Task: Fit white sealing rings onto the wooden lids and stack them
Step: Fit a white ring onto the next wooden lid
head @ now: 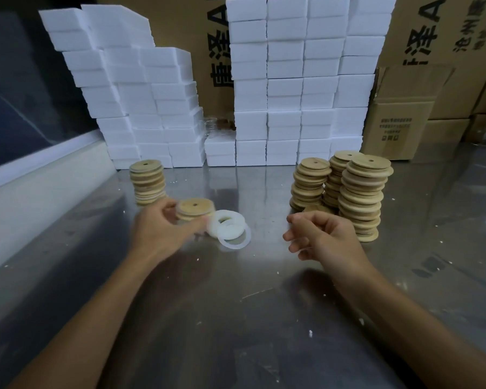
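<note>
Left hand (163, 228): fingers and thumb curled around the rim of one wooden lid (194, 209); the hand is motion-blurred, so exact finger placement cannot be told.
Held lid: round, pale wood, flat disc with a small centre hole; a translucent white band shows around its edge; held above the table just in front of the left stack.
Right hand (324, 235): fingers loosely curled inward, nothing between them; it is just in front of the right-hand stacks, and contact with them cannot be told.
Sealing rings (229, 228): small pile of flat, white, translucent rings lying on the table between the two hands, just right of the held lid; one ring has slid partly off the pile toward the viewer.
Left stack (148, 182): single upright column of lids with white edges visible between the discs.
Right stacks (359, 192): three columns of bare wooden lids, stepped profile, set close together, slightly uneven.
Table (236, 318): smooth reflective metal sheet with small white crumbs scattered on it.
Foam blocks (286, 94): white rectangular blocks piled along the back edge.
Cartons (396, 127): brown cardboard with printed characters, behind and to the right of the blocks.
</note>
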`<state>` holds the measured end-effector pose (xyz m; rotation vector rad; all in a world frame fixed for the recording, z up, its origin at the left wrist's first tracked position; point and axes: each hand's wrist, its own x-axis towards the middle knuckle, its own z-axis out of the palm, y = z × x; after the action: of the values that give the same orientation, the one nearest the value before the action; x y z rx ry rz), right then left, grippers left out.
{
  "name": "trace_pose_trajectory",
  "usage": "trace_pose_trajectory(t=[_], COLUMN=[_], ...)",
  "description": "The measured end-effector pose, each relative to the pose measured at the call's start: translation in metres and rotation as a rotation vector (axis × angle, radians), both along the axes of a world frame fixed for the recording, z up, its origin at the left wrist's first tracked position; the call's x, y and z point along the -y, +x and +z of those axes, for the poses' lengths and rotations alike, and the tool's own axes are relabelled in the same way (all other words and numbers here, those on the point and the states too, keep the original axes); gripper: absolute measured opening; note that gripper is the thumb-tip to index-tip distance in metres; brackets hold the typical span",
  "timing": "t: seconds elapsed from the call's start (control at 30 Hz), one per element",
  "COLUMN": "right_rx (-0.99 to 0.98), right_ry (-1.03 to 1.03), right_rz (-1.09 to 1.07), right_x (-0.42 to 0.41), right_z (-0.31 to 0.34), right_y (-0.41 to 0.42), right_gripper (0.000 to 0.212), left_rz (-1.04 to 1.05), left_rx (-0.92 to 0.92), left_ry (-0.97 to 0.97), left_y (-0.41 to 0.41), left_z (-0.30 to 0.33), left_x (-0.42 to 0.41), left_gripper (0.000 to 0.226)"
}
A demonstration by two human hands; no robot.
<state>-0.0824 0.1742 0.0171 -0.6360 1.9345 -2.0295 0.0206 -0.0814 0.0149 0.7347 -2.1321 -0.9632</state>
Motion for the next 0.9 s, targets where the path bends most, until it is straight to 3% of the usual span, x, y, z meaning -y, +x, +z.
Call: trace_pose_trajectory(t=[0.07, 0.17, 0.27, 0.5, 0.77, 0.9], right_rx=[-0.025, -0.105, -0.240, -0.543, -0.720, -0.694], right_ry=[-0.011, -0.006, -0.004, 0.261, 0.672, 0.780], right_rz=[-0.038, -0.066, -0.136, -0.408, -0.317, -0.274], right_x=[-0.001, -0.001, -0.002, -0.013, -0.021, -0.018], right_z=[0.000, -0.001, -0.003, -0.009, -0.022, -0.023], right_y=[-0.003, -0.005, -0.006, -0.025, -0.037, -0.041], right_gripper=[0.018, 0.019, 0.017, 0.005, 0.043, 0.051], left_rz=[0.159, 0.284, 0.378, 0.430, 0.455, 0.480], left_rx=[0.180, 0.427, 0.535, 0.556, 0.648, 0.395], left_ry=[-0.024, -0.050, -0.074, -0.117, -0.163, -0.338], left_y=[0.012, 0.023, 0.024, 0.021, 0.021, 0.022], left_z=[-0.006, -0.011, -0.013, -0.021, -0.016, -0.011], left_x=[0.028, 0.051, 0.060, 0.072, 0.065, 0.045], left_gripper=[0.078, 0.075, 0.076, 0.078, 0.091, 0.071])
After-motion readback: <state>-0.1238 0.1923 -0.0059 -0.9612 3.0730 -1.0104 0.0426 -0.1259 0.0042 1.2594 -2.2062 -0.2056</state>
